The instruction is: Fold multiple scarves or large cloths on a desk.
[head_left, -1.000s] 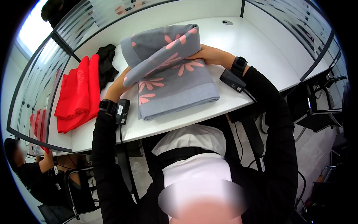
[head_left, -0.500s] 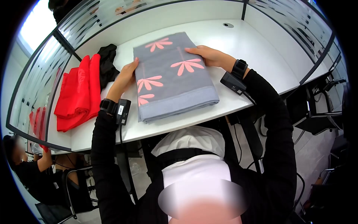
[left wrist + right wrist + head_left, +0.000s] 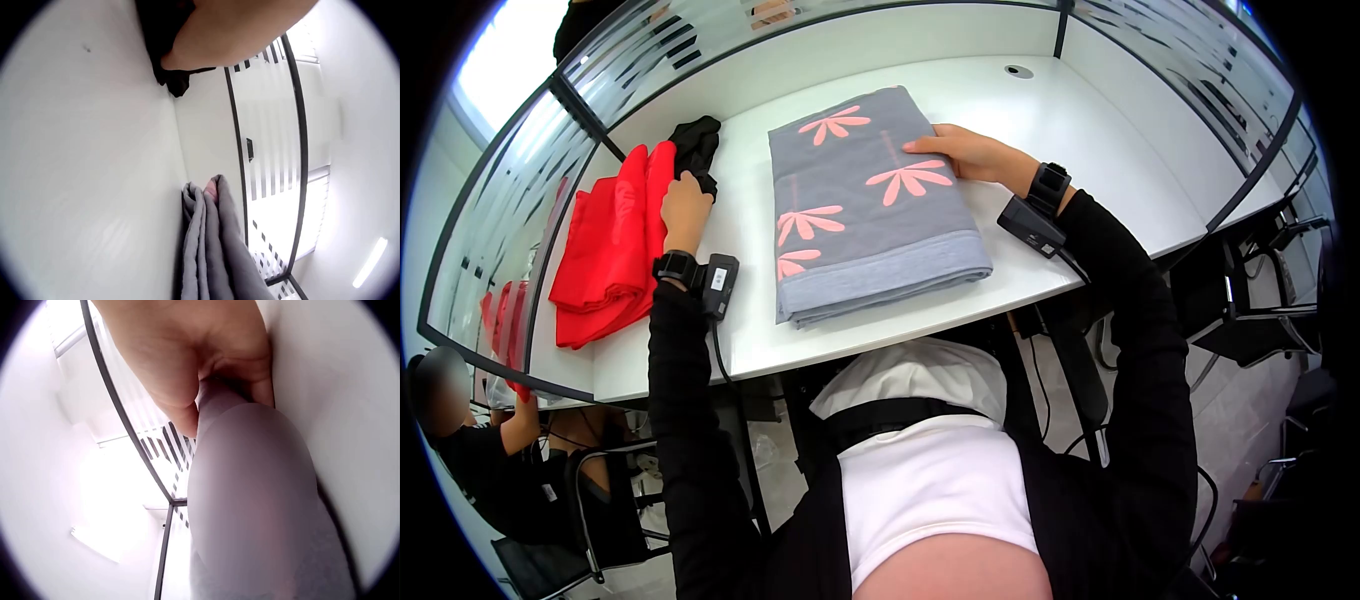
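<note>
The grey cloth with pink flowers (image 3: 840, 190) lies folded flat on the white desk (image 3: 745, 345). My right hand (image 3: 975, 158) grips its right edge, thumb on top; in the right wrist view the hand (image 3: 200, 350) has thumb and fingers around the grey fabric (image 3: 250, 500). At the left, my left hand (image 3: 685, 212) is at the black cloth (image 3: 696, 145), beside the folded red cloth (image 3: 615, 240). In the left wrist view that hand (image 3: 231, 31) touches the black cloth (image 3: 178, 81); its fingertips are hidden, so its grip cannot be told.
A low partition (image 3: 820, 45) with a dark frame runs round the desk. Near the back is a round cable hole (image 3: 1019, 72). Another person (image 3: 475, 440) sits beyond the left partition. Chairs (image 3: 1250, 290) stand at the right.
The grey cloth's raised upper part has been laid down flat. My left hand has let go of its left edge and moved left to the black cloth. My right hand stays on the right edge.
</note>
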{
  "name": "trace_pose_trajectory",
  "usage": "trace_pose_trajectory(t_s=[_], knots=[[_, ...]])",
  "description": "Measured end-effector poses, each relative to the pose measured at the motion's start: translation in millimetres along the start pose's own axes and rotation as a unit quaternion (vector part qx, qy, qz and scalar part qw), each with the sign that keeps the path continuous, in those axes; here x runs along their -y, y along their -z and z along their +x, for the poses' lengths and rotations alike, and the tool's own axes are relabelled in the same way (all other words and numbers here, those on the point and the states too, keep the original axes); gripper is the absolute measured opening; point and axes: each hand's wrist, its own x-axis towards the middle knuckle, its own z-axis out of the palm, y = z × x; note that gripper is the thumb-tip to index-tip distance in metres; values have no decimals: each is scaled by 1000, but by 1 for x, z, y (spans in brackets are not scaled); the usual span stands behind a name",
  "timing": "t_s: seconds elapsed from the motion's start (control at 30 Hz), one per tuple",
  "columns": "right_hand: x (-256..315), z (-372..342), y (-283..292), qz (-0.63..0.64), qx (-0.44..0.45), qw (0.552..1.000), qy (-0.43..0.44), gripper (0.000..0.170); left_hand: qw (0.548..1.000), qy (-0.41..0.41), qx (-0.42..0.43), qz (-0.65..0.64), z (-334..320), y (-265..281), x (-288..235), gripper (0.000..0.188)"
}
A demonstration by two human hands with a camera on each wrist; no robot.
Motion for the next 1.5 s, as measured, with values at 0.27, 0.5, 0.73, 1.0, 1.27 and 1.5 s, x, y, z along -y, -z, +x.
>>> trace_pose_trajectory(t_s=[0.27,0.5,0.73,1.0,1.27,1.5], knots=[[-7,7,6,18,-46,998,39,40,956,-50,13,-289,7,-5,-21,27],[42,-36,34,47,-88,978,184,31,724,-170,353,-567,-44,68,-89,38],[63,-76,30,0,-205,953,224,32,927,-229,-119,-272,-16,-2,-44,41],[66,-76,38,-1,-190,959,211,32,896,-212,75,-382,-39,7,-91,61],[99,-93,2,18,-151,978,143,35,810,-273,197,-481,-52,16,-96,52],[145,-58,-90,-50,-30,972,229,30,778,-340,262,-458,-53,32,-80,42]])
